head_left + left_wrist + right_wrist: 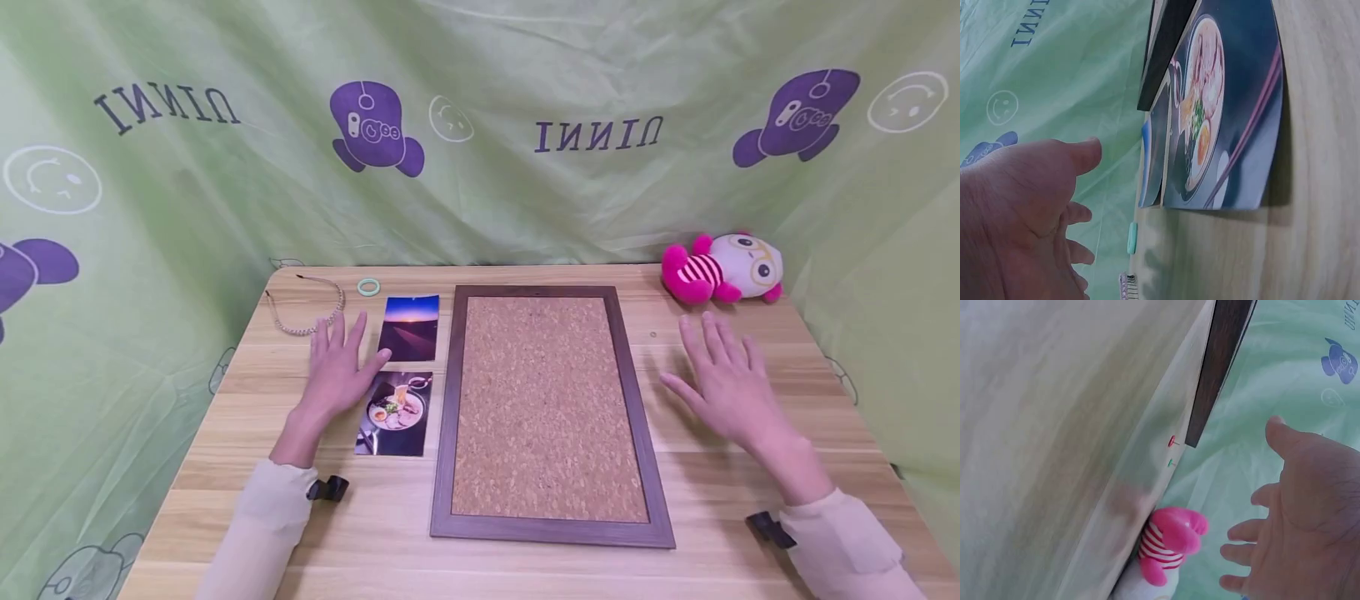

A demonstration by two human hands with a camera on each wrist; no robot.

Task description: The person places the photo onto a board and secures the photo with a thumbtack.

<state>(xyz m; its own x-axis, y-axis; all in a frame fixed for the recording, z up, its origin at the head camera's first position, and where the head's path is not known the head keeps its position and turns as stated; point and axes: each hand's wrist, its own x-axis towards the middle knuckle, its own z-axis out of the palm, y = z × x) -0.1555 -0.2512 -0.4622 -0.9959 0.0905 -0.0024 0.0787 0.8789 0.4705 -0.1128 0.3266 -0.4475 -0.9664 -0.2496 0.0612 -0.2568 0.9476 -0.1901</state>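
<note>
Between our left hand [339,367] and the cork board [547,417], whose long axis runs from the table's [555,575] near edge toward its far edge, lie the sunset photo [411,327] and, nearer us, the food photo [397,414]; the left is plainly the nearer hand to both. Our right hand [723,383] hangs over the right side, near the plush toy [703,272] by the far right corner. We have both hands spread wide, fingers extended, holding nothing.

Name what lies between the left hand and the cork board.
The sunset photo and the noodle-bowl photo lie between them in the head view.
</note>
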